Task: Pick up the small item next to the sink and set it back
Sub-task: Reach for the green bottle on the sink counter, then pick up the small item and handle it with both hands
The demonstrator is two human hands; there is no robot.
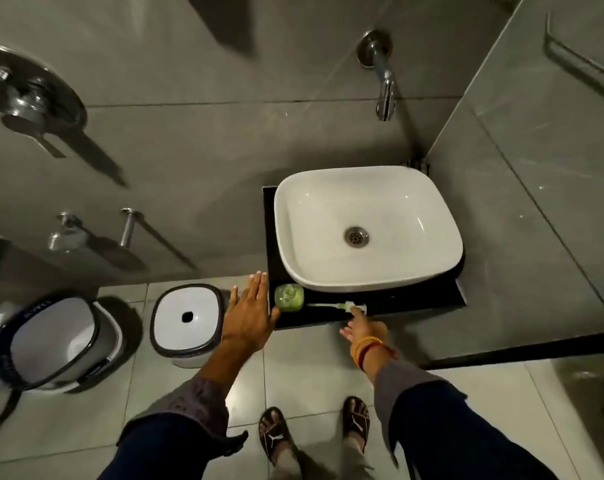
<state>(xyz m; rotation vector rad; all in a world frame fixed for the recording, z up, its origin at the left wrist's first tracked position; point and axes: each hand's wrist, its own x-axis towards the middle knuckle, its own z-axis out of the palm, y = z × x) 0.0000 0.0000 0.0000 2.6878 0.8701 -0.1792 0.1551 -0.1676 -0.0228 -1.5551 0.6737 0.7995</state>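
Observation:
A small white soap pump (349,306) with a thin tube lies flat on the black counter (414,303) in front of the white sink (368,230). The fingertips of my right hand (364,329) are closed on the pump's head, and the tube points left. A green soap bottle (289,297) without its pump stands at the counter's front left corner. My left hand (250,315) hovers flat with fingers spread just left of the bottle, and its thumb is near the bottle's base.
A wall tap (383,88) hangs above the sink. A glass partition (535,202) closes the right side. On the floor to the left stand a white lidded bin (188,322) and a toilet (56,344). My sandalled feet (314,431) are below the counter.

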